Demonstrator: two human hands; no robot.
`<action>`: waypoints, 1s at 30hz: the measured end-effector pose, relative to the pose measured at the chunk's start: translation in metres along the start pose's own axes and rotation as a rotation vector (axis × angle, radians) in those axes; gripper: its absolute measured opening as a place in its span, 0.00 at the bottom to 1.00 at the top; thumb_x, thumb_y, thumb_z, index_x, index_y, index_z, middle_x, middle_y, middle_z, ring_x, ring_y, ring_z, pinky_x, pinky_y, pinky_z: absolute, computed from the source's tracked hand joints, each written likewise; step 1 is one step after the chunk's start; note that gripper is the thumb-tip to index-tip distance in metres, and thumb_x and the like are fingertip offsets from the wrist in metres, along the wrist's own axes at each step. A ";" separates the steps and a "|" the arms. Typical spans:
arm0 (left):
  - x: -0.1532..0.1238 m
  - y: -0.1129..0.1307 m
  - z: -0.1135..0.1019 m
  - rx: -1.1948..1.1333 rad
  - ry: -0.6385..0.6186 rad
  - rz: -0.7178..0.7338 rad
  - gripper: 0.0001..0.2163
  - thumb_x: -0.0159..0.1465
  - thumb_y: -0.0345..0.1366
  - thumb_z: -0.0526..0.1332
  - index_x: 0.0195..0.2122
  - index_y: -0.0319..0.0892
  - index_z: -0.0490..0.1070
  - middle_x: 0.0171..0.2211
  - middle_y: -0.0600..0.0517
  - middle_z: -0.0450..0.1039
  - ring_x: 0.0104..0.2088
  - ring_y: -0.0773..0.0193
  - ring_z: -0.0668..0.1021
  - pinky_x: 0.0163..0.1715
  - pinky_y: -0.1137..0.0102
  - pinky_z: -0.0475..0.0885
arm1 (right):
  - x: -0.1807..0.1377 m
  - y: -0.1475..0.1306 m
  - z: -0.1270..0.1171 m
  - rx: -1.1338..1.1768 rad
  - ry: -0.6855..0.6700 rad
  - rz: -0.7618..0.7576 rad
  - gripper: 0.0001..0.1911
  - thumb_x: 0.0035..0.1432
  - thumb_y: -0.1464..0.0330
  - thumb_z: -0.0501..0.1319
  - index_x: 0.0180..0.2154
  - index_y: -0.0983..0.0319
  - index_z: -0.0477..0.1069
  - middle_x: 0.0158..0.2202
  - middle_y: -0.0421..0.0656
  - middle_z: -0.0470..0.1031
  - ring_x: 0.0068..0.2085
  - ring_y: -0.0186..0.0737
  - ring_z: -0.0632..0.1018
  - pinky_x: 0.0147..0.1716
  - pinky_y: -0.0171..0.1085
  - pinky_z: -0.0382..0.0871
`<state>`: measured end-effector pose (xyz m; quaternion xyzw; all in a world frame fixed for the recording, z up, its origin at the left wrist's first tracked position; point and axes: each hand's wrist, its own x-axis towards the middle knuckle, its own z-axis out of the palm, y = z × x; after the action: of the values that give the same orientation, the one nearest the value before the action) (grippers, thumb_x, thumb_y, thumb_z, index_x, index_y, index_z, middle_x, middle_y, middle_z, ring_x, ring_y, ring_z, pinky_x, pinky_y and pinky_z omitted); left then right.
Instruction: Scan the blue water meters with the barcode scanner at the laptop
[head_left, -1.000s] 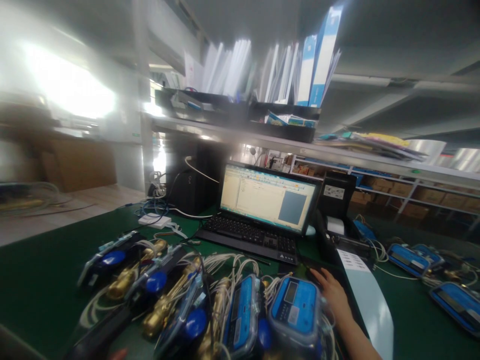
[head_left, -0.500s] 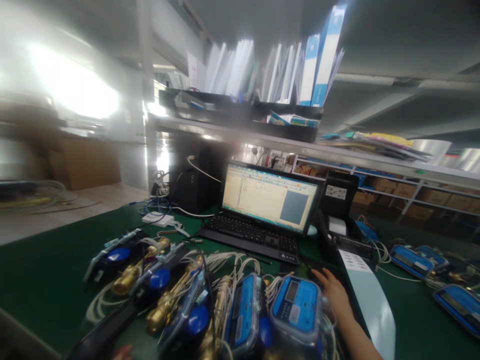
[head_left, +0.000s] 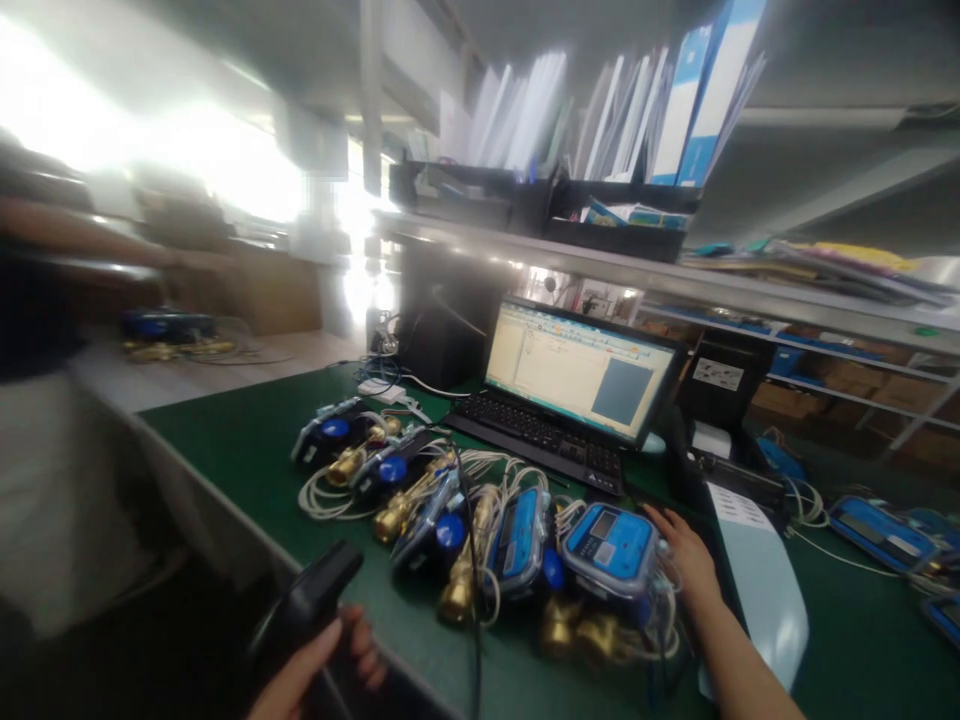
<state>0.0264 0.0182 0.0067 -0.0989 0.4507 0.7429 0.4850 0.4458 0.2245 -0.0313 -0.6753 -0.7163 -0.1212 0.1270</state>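
Observation:
My left hand (head_left: 330,655) is closed round the handle of a black handheld barcode scanner (head_left: 319,590), held in front of the bench's near edge. My right hand (head_left: 686,555) rests on the bench, fingers stretched out, beside the rightmost blue-faced meter (head_left: 611,545); its palm is partly hidden, and I cannot make out anything under it. Between the hands stands a row of several meters with brass pipe bodies (head_left: 457,595), blue caps and coiled white cables. Some lie tilted on their sides, such as the meter (head_left: 521,540) with its display turned sideways.
Behind the meters are a black keyboard (head_left: 536,450) and a lit monitor (head_left: 577,375). A label printer (head_left: 724,450) trails a pale label strip (head_left: 765,590) on the right, near more meters (head_left: 885,535). A black cable (head_left: 472,600) crosses the row. A blurred person (head_left: 45,270) stands left.
The view has swung left and back, so the bench's near edge and a person at left now show. The scanner and my left hand have come fully into view; my right hand stays beside the meter.

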 end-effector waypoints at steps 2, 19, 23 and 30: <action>-0.019 -0.013 -0.012 0.022 -0.182 -0.026 0.07 0.57 0.27 0.59 0.36 0.38 0.74 0.30 0.47 0.68 0.28 0.60 0.72 0.27 0.66 0.75 | -0.001 0.003 0.000 0.005 -0.008 -0.022 0.26 0.56 0.63 0.53 0.58 0.55 0.62 0.56 0.46 0.67 0.52 0.49 0.71 0.49 0.43 0.65; -0.064 -0.067 -0.010 0.102 -0.308 0.084 0.09 0.58 0.35 0.65 0.36 0.36 0.69 0.31 0.48 0.69 0.31 0.62 0.72 0.32 0.68 0.74 | -0.003 0.006 -0.001 0.068 -0.009 -0.026 0.24 0.60 0.60 0.48 0.56 0.58 0.64 0.54 0.50 0.68 0.51 0.49 0.71 0.48 0.44 0.64; -0.068 -0.065 -0.008 0.134 -0.315 0.048 0.08 0.58 0.34 0.64 0.33 0.35 0.68 0.29 0.48 0.68 0.29 0.64 0.72 0.31 0.70 0.74 | 0.000 0.010 0.008 0.046 -0.014 -0.006 0.25 0.61 0.59 0.48 0.57 0.57 0.62 0.56 0.51 0.65 0.52 0.50 0.70 0.48 0.45 0.64; -0.051 -0.059 -0.010 0.140 -0.311 0.049 0.20 0.46 0.32 0.72 0.38 0.37 0.66 0.27 0.49 0.69 0.28 0.60 0.73 0.28 0.68 0.73 | 0.000 0.003 0.003 0.015 -0.040 0.035 0.25 0.59 0.60 0.51 0.58 0.54 0.61 0.58 0.51 0.62 0.53 0.49 0.70 0.49 0.43 0.63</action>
<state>0.0975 -0.0141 -0.0028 0.0623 0.4229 0.7276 0.5365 0.4490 0.2257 -0.0346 -0.6892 -0.7075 -0.1000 0.1202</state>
